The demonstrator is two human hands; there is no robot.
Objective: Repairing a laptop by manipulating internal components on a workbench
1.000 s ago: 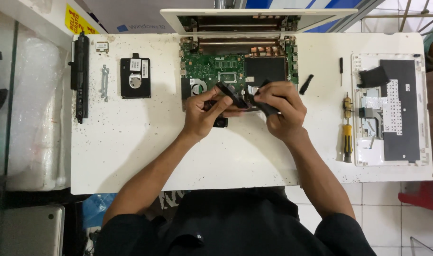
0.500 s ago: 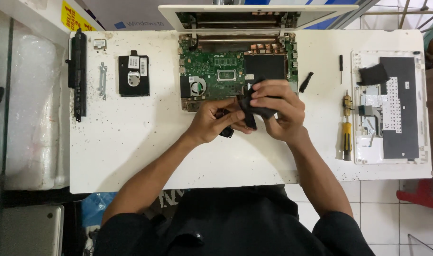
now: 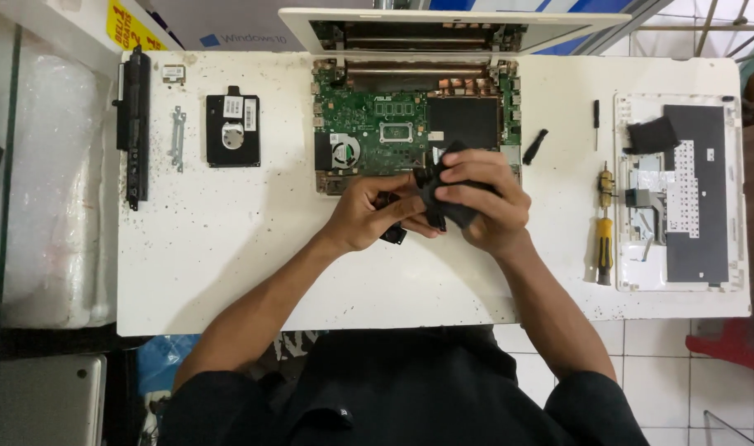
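Now the small black flat part [image 3: 451, 192], possibly a plastic cover, sits gripped between both hands just in front of the opened laptop's green circuit board [image 3: 385, 132]. Right hand [image 3: 488, 202] wraps over it, fingers clamped; left hand [image 3: 368, 215] pinches its near edge. Both hands have drawn closer together than a second ago.

From my remote seat: matt black sheet [image 3: 451, 194], soft like film or cloth, crumpled in both hands at centre frame. Above it, a glossy green circuit board [image 3: 377, 132] with coppery metal pipes. The white table [image 3: 228, 264] looks painted, speckled and scuffed.
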